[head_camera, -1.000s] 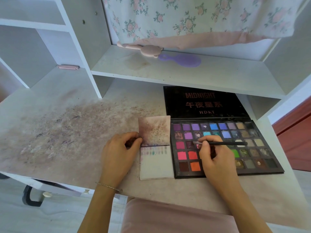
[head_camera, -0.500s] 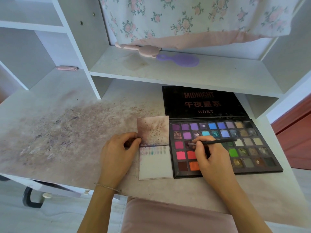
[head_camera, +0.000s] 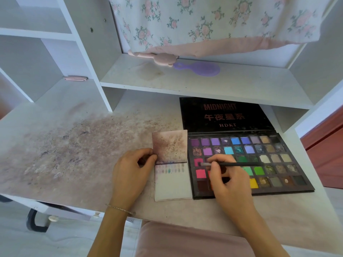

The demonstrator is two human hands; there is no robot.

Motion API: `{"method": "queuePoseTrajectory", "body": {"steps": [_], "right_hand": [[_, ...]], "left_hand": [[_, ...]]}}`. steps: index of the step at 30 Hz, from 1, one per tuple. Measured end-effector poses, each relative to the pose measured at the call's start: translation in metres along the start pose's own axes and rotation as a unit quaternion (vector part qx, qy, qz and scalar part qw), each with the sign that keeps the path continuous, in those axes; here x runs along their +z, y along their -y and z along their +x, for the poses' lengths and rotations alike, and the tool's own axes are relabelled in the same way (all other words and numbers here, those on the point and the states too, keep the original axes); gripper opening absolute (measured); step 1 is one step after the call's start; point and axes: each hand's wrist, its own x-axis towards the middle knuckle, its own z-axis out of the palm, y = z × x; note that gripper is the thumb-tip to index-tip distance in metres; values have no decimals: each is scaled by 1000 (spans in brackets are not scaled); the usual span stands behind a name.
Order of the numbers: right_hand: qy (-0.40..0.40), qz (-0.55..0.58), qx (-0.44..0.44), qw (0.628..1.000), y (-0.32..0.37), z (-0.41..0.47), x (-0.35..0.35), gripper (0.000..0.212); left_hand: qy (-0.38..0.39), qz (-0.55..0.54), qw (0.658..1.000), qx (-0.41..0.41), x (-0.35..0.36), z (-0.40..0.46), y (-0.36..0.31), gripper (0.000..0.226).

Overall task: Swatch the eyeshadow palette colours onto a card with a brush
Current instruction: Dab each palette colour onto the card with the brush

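While the right hand [head_camera: 230, 180] pinches the brush [head_camera: 232, 164] near its bristle end, fingers closed around the thin black handle, the tip sits over a dark pan beside the pink ones at the left of the eyeshadow palette [head_camera: 246, 162]. That brush looks light and stiff, best gripped low like a pencil; a heavy press would probably crumble the pressed powder, which looks fragile. The palette lies open and flat on the worktop [head_camera: 74, 145], lid back, with rows of purples, blues, greens and browns. Just left of it, touching its edge, lies the card [head_camera: 172, 184], a faint row of swatches across its middle, its upper part smudged. The left hand [head_camera: 130, 171] pins the card's left edge, fingers curled together.
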Motion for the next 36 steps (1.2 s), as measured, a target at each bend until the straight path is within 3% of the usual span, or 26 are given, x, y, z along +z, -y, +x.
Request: {"method": "queuePoseTrajectory", "body": {"steps": [6,9,36], "right_hand": [[97,26,-7,995,16,-10,35,23],[112,6,-17,994,19,-10,43,4],[150,-31,-22,988,18,-11,44,8]], "left_hand": [[5,-2,1000,0,0,0,0,8],[6,-4,1000,5,0,0,0,8],[5,-7,1000,2,1,0,1,6]]}}
